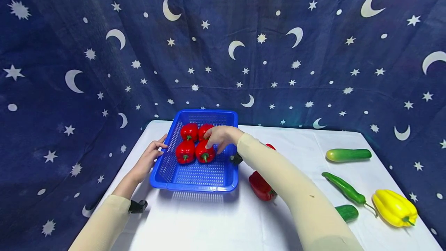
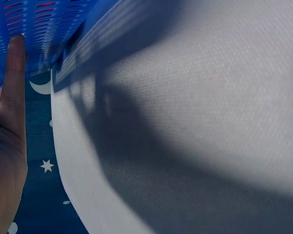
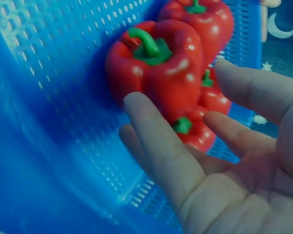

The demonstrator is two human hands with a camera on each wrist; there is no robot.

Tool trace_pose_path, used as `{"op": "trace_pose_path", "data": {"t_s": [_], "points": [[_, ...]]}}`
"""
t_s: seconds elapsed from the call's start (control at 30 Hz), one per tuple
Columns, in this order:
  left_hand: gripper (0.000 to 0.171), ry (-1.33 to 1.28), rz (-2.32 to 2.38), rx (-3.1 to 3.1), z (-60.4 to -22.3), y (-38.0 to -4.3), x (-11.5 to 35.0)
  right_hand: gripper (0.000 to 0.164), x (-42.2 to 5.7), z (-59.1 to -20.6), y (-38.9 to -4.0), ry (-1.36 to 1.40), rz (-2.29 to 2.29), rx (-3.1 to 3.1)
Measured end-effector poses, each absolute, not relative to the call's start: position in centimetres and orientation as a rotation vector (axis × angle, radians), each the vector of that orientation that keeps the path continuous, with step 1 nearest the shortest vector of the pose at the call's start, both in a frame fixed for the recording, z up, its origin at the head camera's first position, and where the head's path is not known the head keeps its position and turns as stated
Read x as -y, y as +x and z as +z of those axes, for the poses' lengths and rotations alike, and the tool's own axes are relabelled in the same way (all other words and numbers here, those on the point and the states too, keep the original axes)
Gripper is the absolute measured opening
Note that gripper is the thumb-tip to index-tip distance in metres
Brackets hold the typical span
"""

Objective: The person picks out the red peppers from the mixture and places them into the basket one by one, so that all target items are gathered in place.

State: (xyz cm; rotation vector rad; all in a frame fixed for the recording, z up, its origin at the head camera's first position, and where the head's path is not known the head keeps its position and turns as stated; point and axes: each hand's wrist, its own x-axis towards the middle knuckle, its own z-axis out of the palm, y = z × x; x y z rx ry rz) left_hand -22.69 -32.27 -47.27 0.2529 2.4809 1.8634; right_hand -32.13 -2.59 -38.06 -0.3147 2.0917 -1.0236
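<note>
A blue perforated plastic basket [image 1: 193, 187] stands on the white table with several red bell peppers grouped inside it. My left hand [image 1: 145, 162] lies along the basket's left side, its fingers against the wall. The left wrist view shows one straight finger [image 2: 15, 73] touching the mesh. Inside the basket, my right hand [image 1: 222, 136] is over the front right red bell pepper [image 1: 204, 154]. Seen from the right wrist, the fingers are spread and loosely bent beside that bell pepper [image 3: 156, 73], with the thumb apart from them. The hand partly hides the pepper behind.
Right of the basket lies another red bell pepper [image 1: 260, 187], with more red showing behind the right forearm. Farther right are a cucumber [image 1: 348, 155], a long green chili pepper [image 1: 344, 187], a green vegetable [image 1: 347, 212] partly behind the sleeve, and a yellow bell pepper [image 1: 394, 207].
</note>
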Motion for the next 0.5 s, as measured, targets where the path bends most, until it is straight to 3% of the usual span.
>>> {"op": "trace_pose_path", "data": {"t_s": [0.5], "points": [[0.029, 0.287, 1.859, -2.506, -47.4, -22.6, 32.4, 0.050, -2.4, -34.2, -31.8, -0.512, -1.029, -2.124]]}}
